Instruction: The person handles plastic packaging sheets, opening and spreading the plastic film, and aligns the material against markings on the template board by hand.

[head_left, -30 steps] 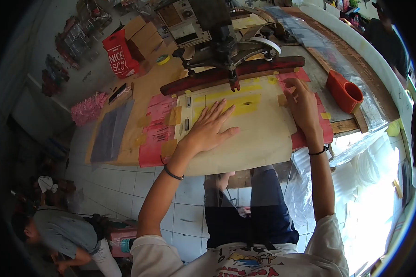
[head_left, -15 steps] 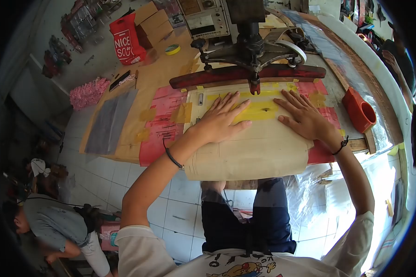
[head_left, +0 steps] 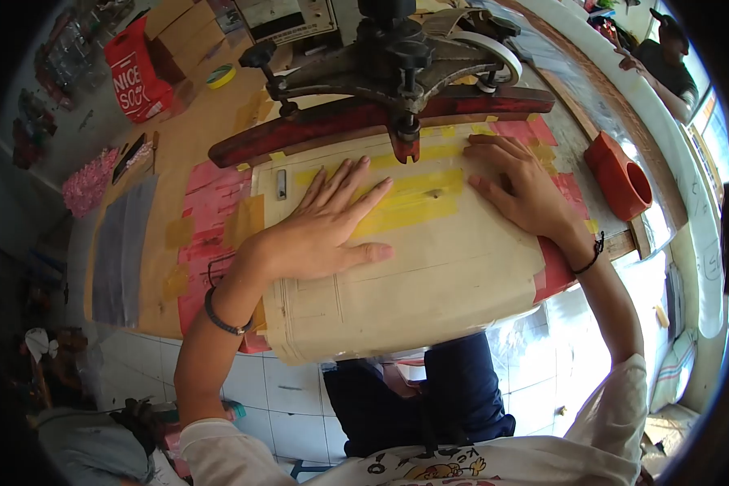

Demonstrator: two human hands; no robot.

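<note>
A beige sheet (head_left: 413, 283) with pencil-like lines and yellow tape strips (head_left: 409, 212) lies on the table, its near edge overhanging the front. My left hand (head_left: 320, 223) rests flat on the sheet's left half, fingers spread. My right hand (head_left: 526, 186) touches the sheet near its right edge, fingers a little bent and thumb apart; neither hand grasps anything. Just beyond my fingers, a dark press head (head_left: 393, 61) carries a long red bar (head_left: 316, 134) over the sheet's far edge. A small metal piece (head_left: 281, 185) sits at the sheet's upper left.
Red taped strips (head_left: 211, 211) flank the sheet. An orange-red holder (head_left: 620, 178) stands at right. On the left are a grey sheet (head_left: 121, 251), a pink bundle (head_left: 93, 182), yellow tape (head_left: 220, 76) and a red bag (head_left: 142, 77). One person (head_left: 664, 69) is at upper right, another (head_left: 97, 445) at lower left.
The camera has tilted and come nearer the table. My right fingers have gone from flat to slightly bent. My left hand stays flat on the sheet. The upper-right person shows more fully.
</note>
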